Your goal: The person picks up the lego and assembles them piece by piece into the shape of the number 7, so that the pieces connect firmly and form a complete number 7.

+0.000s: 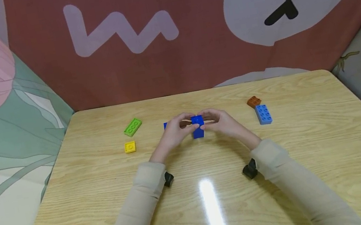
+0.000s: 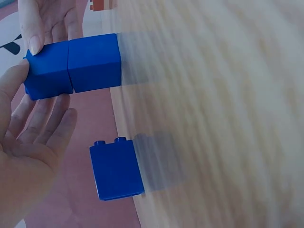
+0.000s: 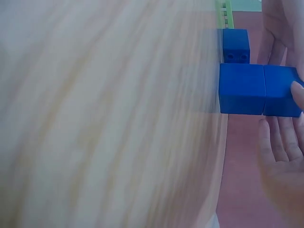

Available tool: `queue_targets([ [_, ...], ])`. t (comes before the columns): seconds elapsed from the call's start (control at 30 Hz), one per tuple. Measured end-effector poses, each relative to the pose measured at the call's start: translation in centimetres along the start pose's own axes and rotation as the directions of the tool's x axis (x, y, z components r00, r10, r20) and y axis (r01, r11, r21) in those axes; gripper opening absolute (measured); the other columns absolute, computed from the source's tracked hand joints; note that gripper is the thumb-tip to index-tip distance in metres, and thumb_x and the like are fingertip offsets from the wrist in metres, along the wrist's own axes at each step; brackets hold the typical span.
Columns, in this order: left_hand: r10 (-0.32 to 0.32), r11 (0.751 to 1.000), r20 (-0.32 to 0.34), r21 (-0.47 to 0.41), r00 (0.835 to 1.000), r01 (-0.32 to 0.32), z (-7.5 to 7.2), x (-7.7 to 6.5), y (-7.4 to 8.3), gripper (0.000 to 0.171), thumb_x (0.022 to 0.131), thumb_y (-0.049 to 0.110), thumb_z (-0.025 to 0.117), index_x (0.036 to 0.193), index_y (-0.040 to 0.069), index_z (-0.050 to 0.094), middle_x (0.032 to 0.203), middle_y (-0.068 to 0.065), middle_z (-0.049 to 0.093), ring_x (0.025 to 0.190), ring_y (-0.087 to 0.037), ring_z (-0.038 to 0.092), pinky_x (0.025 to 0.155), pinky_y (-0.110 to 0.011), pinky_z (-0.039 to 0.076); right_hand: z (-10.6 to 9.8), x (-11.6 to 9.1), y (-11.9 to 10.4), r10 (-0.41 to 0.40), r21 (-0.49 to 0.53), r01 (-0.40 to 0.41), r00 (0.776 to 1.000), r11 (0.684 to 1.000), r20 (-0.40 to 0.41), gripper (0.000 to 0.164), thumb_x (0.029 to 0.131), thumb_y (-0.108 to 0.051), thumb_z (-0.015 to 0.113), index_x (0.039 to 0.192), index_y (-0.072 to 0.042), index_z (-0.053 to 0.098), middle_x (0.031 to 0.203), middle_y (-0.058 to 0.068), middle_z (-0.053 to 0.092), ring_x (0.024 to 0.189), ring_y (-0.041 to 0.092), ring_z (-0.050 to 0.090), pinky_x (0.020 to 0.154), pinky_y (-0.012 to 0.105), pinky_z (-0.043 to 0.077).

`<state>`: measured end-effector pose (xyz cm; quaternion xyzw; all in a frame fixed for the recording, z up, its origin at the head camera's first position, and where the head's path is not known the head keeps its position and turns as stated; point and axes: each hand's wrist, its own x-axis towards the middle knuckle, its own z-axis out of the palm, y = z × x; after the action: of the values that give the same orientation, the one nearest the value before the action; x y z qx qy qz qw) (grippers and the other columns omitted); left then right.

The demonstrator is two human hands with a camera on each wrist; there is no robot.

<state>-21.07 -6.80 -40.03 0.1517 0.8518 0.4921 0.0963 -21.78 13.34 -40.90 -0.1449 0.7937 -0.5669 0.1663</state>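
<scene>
Two blue toy bricks stand stacked on the wooden table, upright and flush with each other. My left hand (image 1: 173, 131) pinches the upper blue brick (image 1: 197, 120) from the left, thumb in front and fingers behind. From the right, my right hand (image 1: 224, 122) holds the same brick between thumb and fingers. The lower blue brick (image 2: 97, 61) rests on the tabletop, below both hands. Another blue brick (image 2: 117, 171) lies apart on the table with its studs facing sideways; in the head view the left hand hides most of it.
On the left of the table (image 1: 103, 205) lie a flat green brick (image 1: 133, 127) and a small yellow brick (image 1: 130, 147). At the right, a brown brick (image 1: 254, 101) lies against a lighter blue brick (image 1: 263, 114). A patterned cloth (image 1: 159, 72) hangs behind the table's back edge.
</scene>
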Motion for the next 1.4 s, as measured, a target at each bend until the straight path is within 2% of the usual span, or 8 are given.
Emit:
queue_targets([
  [0.2,0.046,0.998,-0.034,0.036,0.998,-0.045,0.3,-0.1,0.0,0.04,0.092,0.023,0.065,0.128,0.008,0.058,0.128,-0.012,0.062,0.116,-0.027,0.062,0.097,-0.035,0.053,0.0,0.1,-0.1,0.012,-0.014,-0.012,1.0,1.0,-0.008,0.045,0.091,-0.016,0.065,0.133,-0.006,0.05,0.134,0.018,0.055,0.13,0.033,0.049,0.106,0.05,0.044],
  [0.33,0.048,0.997,-0.038,0.061,0.998,-0.045,0.1,-0.3,-0.1,0.045,0.091,0.024,0.066,0.132,0.007,0.056,0.129,-0.013,0.061,0.117,-0.028,0.061,0.1,-0.037,0.051,-0.1,0.1,-0.2,0.016,-0.044,-0.016,1.0,0.999,-0.007,0.045,0.09,-0.016,0.066,0.131,-0.006,0.051,0.133,0.018,0.057,0.128,0.033,0.051,0.106,0.05,0.044],
  [0.43,0.047,0.996,-0.046,0.079,0.998,-0.044,-0.6,-0.4,-0.1,0.051,0.089,0.025,0.068,0.134,0.006,0.053,0.13,-0.014,0.06,0.119,-0.03,0.059,0.102,-0.04,0.05,-0.1,0.2,-0.4,0.025,-0.066,-0.025,1.0,0.997,-0.005,0.045,0.09,-0.017,0.067,0.13,-0.006,0.052,0.132,0.017,0.057,0.127,0.032,0.051,0.107,0.05,0.043],
  [0.6,0.048,0.994,-0.084,0.098,0.995,-0.04,-2.6,-0.5,-0.6,0.052,0.087,0.02,0.071,0.133,0.003,0.053,0.129,-0.019,0.06,0.119,-0.033,0.058,0.101,-0.042,0.05,-0.1,0.3,-0.6,0.043,-0.075,-0.043,0.999,0.996,-0.001,0.044,0.09,-0.017,0.067,0.13,-0.007,0.053,0.133,0.016,0.057,0.128,0.031,0.051,0.107,0.05,0.042],
  [0.77,-0.003,0.996,-0.095,0.085,0.996,0.012,-4.3,-1.0,-1.2,0.05,0.089,0.018,0.069,0.134,0.004,0.052,0.133,-0.018,0.057,0.123,-0.033,0.054,0.104,-0.043,0.048,-0.2,0.3,-0.8,0.043,-0.086,-0.043,0.999,0.995,0.002,0.045,0.089,-0.017,0.068,0.131,-0.008,0.053,0.132,0.016,0.057,0.126,0.031,0.051,0.104,0.048,0.045],
  [0.93,-0.035,0.994,-0.079,0.097,0.996,0.042,-5.2,-1.3,-2.0,0.05,0.089,0.018,0.068,0.135,0.005,0.052,0.135,-0.017,0.056,0.124,-0.033,0.053,0.105,-0.044,0.046,-0.4,0.2,-1.0,0.044,-0.093,-0.042,0.999,0.995,0.012,0.046,0.089,-0.016,0.068,0.131,-0.009,0.053,0.133,0.015,0.057,0.126,0.03,0.051,0.1,0.046,0.047],
  [1.13,-0.103,0.989,-0.038,0.099,0.994,0.107,-5.7,-1.4,-3.3,0.052,0.089,0.015,0.069,0.136,0.006,0.051,0.137,-0.016,0.054,0.125,-0.034,0.052,0.105,-0.046,0.046,-0.6,0.2,-0.7,0.04,-0.089,-0.038,0.999,0.995,0.02,0.044,0.09,-0.018,0.067,0.131,-0.01,0.053,0.132,0.014,0.057,0.125,0.029,0.051,0.1,0.046,0.047],
  [1.4,-0.147,0.983,-0.013,0.109,0.989,0.148,-5.7,-1.2,-4.1,0.053,0.089,0.013,0.068,0.138,0.007,0.049,0.139,-0.015,0.052,0.128,-0.033,0.049,0.107,-0.046,0.044,-0.5,0.3,-0.5,0.032,-0.074,-0.03,0.999,0.997,0.026,0.044,0.09,-0.016,0.067,0.131,-0.009,0.053,0.132,0.015,0.057,0.126,0.03,0.051,0.101,0.047,0.047],
])
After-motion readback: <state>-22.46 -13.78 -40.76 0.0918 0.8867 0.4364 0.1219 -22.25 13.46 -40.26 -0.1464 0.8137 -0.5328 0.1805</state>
